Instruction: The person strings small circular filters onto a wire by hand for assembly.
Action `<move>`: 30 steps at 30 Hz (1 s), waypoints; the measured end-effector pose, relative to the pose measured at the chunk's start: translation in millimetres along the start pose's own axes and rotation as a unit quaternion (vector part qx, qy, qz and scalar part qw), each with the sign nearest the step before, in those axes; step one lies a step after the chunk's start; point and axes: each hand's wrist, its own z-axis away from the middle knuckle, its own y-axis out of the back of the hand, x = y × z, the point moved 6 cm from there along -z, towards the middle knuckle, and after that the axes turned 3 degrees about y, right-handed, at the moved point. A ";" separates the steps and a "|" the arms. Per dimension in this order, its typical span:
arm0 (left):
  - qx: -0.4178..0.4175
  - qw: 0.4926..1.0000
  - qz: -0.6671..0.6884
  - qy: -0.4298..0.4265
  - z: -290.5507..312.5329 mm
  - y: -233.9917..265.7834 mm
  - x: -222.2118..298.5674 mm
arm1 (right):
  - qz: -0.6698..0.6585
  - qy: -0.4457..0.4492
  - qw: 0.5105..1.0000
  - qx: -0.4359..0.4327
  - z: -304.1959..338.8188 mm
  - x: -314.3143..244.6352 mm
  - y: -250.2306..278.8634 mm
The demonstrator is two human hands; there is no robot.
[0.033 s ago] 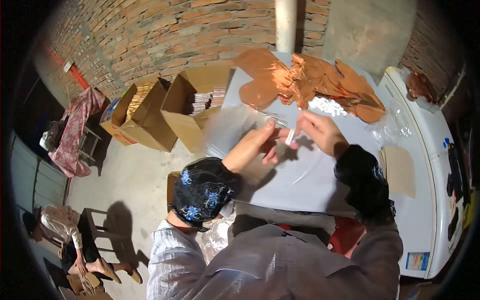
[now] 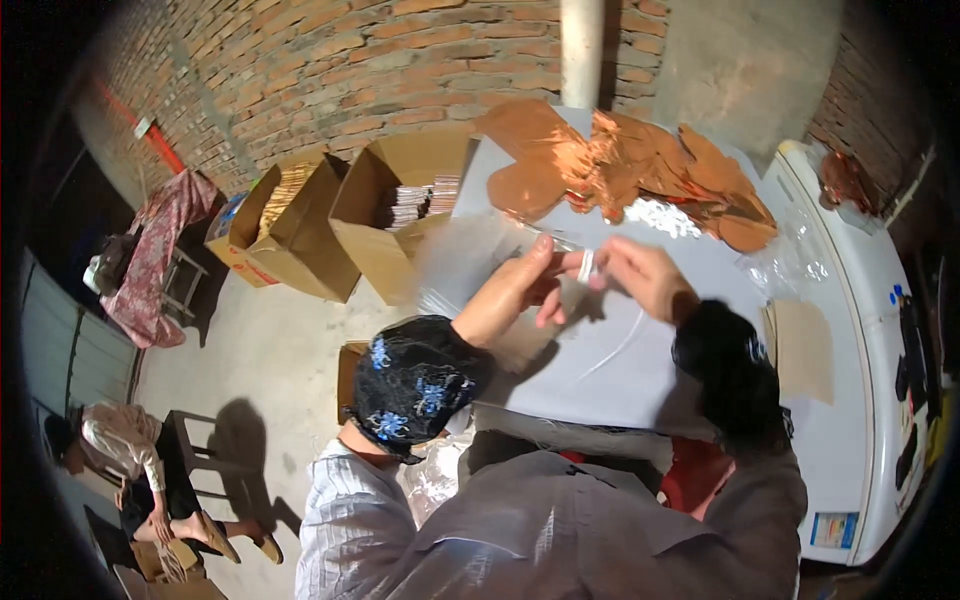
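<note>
A thin white strip [image 2: 586, 266] is looped round an outstretched finger of my left hand [image 2: 515, 288]. The thumb of that hand points up and its other fingers are curled. My right hand [image 2: 648, 278], a little blurred, is closed at the loop with fingertips pinched together. A pale tail of what looks like the same strip curves down over the white tabletop [image 2: 540, 392]. Beside and below my left hand lie clear plastic bags [image 2: 462, 258]; whether that hand touches them I cannot tell.
Shiny copper-coloured foil pieces [image 2: 640, 165] and small white pieces [image 2: 660, 217] lie at the table's far side. Open cardboard boxes [image 2: 372, 236] stand left. A brown card sheet [image 2: 803, 345] rests on a white appliance [image 2: 850, 400] at right. Another person [image 2: 125, 445] sits lower left.
The whole view has shifted slightly. My right hand is a little farther from my left, and the pale tail on the tabletop shows more clearly.
</note>
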 end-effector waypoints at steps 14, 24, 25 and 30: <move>-0.025 0.995 0.094 0.016 13.7 -19.3 -43.1 | 0.038 -0.061 0.997 0.003 17.0 26.5 -21.0; -0.008 0.996 0.089 0.019 3.1 -20.2 -52.3 | 0.038 -0.032 0.997 0.053 23.4 1.8 -6.7; -0.054 0.992 0.112 -0.009 6.0 -24.5 -45.6 | 0.049 -0.094 0.993 0.054 20.3 5.2 -0.5; -0.019 0.968 0.249 -0.033 0.7 -24.1 -28.8 | 0.079 -0.022 0.997 0.010 46.2 11.8 -35.0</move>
